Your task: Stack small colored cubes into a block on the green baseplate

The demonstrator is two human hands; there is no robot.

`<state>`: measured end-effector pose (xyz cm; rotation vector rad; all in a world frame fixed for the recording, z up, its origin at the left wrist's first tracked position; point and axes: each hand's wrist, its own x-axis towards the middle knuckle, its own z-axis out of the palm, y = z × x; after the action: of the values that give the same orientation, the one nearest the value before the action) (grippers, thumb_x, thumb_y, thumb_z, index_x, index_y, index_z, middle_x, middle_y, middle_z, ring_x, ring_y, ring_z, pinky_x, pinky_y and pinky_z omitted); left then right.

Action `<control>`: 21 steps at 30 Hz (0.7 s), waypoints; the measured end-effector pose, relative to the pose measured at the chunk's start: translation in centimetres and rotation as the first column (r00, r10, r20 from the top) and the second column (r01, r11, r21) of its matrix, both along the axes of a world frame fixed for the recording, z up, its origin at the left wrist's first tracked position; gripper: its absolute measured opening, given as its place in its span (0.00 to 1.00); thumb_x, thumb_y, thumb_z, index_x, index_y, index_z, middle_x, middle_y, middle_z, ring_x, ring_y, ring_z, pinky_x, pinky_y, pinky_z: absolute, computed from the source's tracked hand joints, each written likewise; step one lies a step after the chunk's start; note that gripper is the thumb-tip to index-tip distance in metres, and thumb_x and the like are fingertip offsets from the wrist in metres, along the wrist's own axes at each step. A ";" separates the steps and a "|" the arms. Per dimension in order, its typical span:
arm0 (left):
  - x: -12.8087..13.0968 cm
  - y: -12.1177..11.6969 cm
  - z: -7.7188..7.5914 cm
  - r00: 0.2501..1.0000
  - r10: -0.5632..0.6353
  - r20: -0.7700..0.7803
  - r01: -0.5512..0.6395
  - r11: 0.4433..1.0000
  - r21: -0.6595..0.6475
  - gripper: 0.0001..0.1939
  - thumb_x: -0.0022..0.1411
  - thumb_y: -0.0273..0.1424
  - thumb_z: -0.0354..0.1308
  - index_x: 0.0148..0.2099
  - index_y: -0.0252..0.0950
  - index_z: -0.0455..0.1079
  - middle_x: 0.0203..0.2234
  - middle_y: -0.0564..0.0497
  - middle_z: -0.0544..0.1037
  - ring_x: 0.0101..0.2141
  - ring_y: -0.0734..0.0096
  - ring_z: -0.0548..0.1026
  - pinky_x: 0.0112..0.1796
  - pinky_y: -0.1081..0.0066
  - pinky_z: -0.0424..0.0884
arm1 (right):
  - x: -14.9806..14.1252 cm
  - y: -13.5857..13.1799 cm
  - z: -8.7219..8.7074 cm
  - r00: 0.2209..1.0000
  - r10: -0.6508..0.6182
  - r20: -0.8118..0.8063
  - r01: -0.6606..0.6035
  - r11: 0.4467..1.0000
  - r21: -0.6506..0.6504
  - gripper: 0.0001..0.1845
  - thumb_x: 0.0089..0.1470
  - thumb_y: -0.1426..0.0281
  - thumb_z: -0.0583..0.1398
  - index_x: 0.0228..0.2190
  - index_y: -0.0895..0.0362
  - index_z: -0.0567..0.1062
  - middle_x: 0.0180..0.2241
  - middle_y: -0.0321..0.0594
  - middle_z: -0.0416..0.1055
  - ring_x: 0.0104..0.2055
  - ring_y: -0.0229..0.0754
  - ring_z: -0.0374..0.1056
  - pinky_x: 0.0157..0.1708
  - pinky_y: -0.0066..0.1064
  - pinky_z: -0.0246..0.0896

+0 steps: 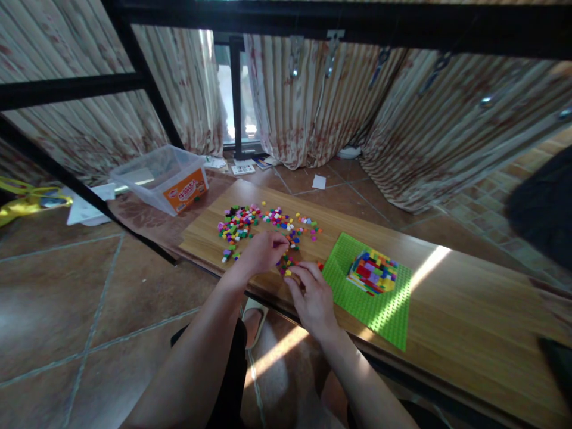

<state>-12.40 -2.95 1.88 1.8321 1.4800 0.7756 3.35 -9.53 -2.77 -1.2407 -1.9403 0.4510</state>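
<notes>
Loose toy building bricks (239, 223) of many colours lie scattered over the wooden board. Among their near edge, my left hand (264, 251) has its thumb and fingertips pinched together; whatever is between them is too small to make out. To its right, my right hand (314, 295) curls its thumb and forefinger around a small yellow brick (288, 272) at the fingertips. A green studded baseplate (353, 298) lies right of my right hand. On it stands a low, multicoloured block of joined bricks (373, 271).
A clear plastic bin (161, 182) with an orange label stands beyond the left end of the wooden board (451, 310). Black metal bars (156, 101) cross above and at the left. Striped curtains (313, 101) hang behind, and papers (319, 182) lie on the tiled floor.
</notes>
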 end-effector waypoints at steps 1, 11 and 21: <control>0.0 0.0 0.1 0.995 -0.028 0.100 0.031 0.999 -0.035 0.09 0.56 0.29 0.55 0.31 0.33 0.76 0.21 0.52 0.75 0.24 0.73 0.69 0.28 0.74 0.61 | 0.3 0.0 0.3 0.996 -0.007 -0.092 0.009 1.000 0.025 0.10 0.60 0.68 0.57 0.42 0.55 0.75 0.42 0.43 0.70 0.43 0.42 0.69 0.41 0.32 0.66; 3.0 -1.5 1.8 0.732 -0.182 0.657 0.471 0.832 -0.294 0.15 0.56 0.41 0.61 0.30 0.32 0.74 0.20 0.54 0.70 0.22 0.79 0.65 0.25 0.77 0.61 | 2.6 0.2 2.1 0.852 -0.134 -0.507 0.179 0.983 0.041 0.09 0.57 0.70 0.61 0.40 0.52 0.77 0.43 0.42 0.69 0.44 0.40 0.68 0.37 0.31 0.67; 6.8 -0.1 -0.1 0.846 -0.216 0.489 0.360 0.906 -0.223 0.17 0.57 0.42 0.57 0.29 0.31 0.71 0.20 0.54 0.68 0.21 0.78 0.63 0.24 0.76 0.57 | 7.7 0.3 3.9 0.876 -0.274 -0.396 0.386 0.892 0.235 0.09 0.55 0.70 0.60 0.39 0.55 0.78 0.40 0.43 0.73 0.41 0.42 0.70 0.37 0.34 0.66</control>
<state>-5.64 -3.04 1.82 1.4625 0.9283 0.7128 11.03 -9.26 1.09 -1.1666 -1.3909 0.1647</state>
